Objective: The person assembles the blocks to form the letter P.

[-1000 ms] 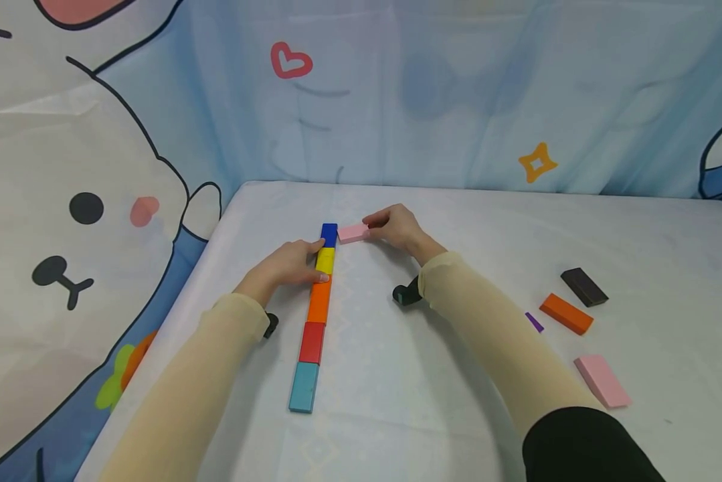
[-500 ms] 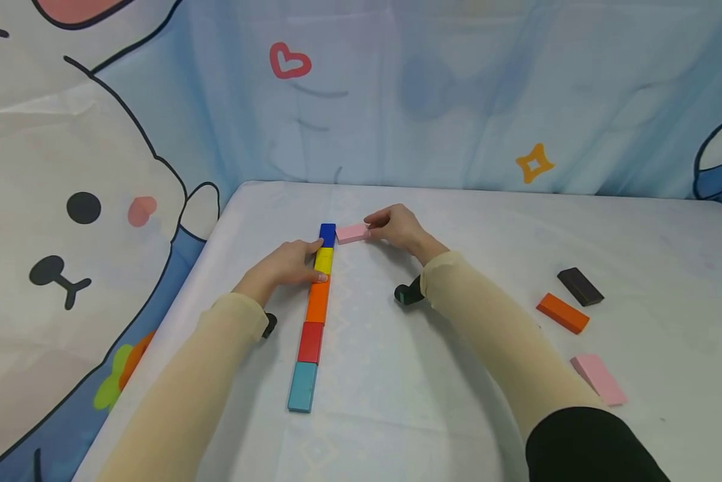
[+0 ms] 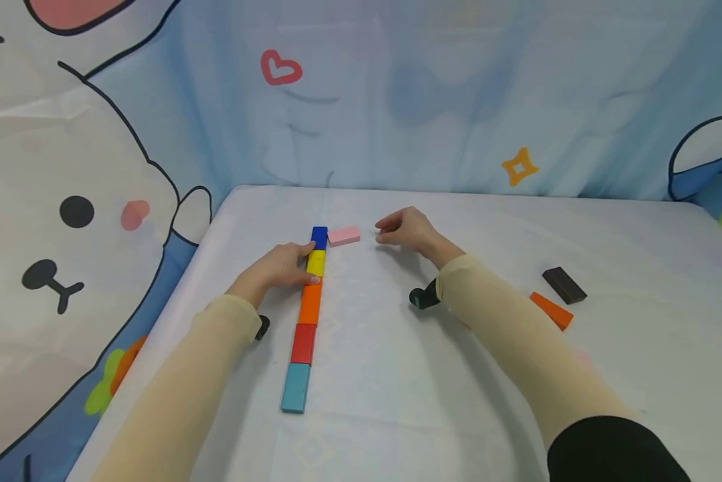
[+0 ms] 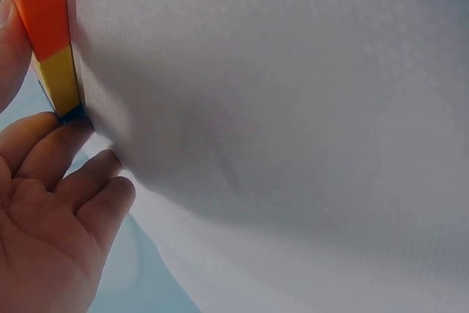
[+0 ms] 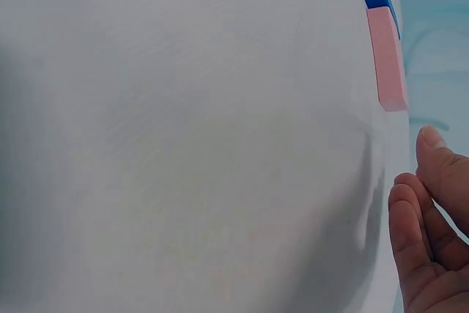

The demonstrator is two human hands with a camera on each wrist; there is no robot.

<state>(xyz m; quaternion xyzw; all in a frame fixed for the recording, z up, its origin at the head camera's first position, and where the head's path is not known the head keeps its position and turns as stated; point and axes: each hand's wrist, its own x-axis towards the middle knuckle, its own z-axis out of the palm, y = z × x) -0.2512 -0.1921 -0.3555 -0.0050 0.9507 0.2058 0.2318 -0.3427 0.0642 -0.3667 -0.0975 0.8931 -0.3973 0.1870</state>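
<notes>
A single-file row of blocks runs away from the person: teal block point(image 3: 296, 387), red block point(image 3: 303, 343), orange block point(image 3: 310, 304), yellow block point(image 3: 316, 262) and blue block point(image 3: 319, 237) at the far end. My left hand point(image 3: 276, 268) rests against the row's left side, thumb at the orange-yellow seam and fingertips at the blue block. A pink block point(image 3: 344, 235) lies crosswise, its left end against the blue block's right side. Just right of the pink block, apart from it, my right hand point(image 3: 410, 231) holds nothing, with fingers loosely bent, as the right wrist view confirms.
At the right of the white-covered table point(image 3: 397, 415) lie a black block point(image 3: 564, 285) and another orange block point(image 3: 551, 310), partly behind the right sleeve. A second pink block is almost hidden by that sleeve. A patterned blue curtain point(image 3: 361, 134) hangs behind the table.
My right hand has let go of the pink block and drawn back to the right. The left hand stays at the row. The view has shifted slightly.
</notes>
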